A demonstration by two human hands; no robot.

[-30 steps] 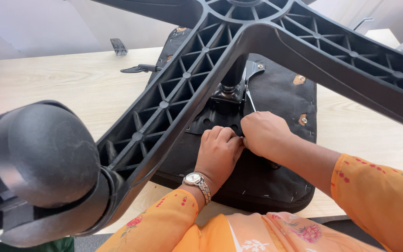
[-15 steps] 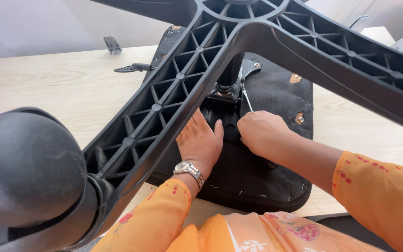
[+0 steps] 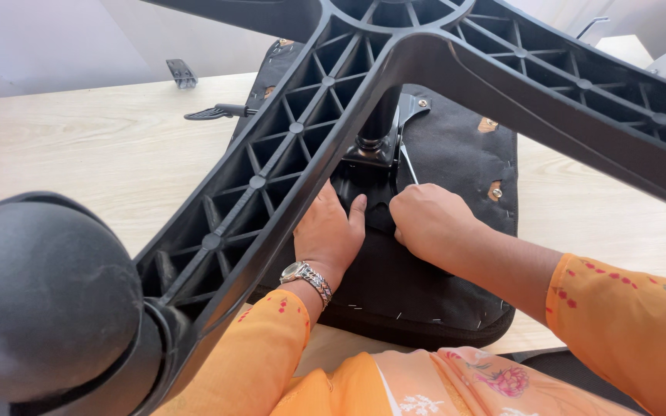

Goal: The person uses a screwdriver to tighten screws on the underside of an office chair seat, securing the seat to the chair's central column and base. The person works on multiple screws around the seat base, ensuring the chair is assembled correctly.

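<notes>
Centrally, an upturned office chair seat (image 3: 441, 231) lies on a pale wooden table (image 3: 79, 146), its black fabric underside facing up, with the metal mounting plate (image 3: 375, 166) and gas column (image 3: 379, 115) rising from its middle. Above it spreads the black plastic star base (image 3: 287, 146), ribbed on its inner face, with one arm ending in a castor (image 3: 40, 300) at lower left. Left hand (image 3: 329, 231), wearing a metal wristwatch (image 3: 307, 279), lies flat and open on the seat underside, fingers extended toward the plate and partly hidden beneath a base arm. Right hand (image 3: 429, 223) is closed in a fist around a thin metal tool (image 3: 408, 163), whose shaft points up toward the plate. A black lever (image 3: 217, 112) projects from the seat's far left edge; a small dark bracket (image 3: 183, 73) rests apart on the table beyond.
</notes>
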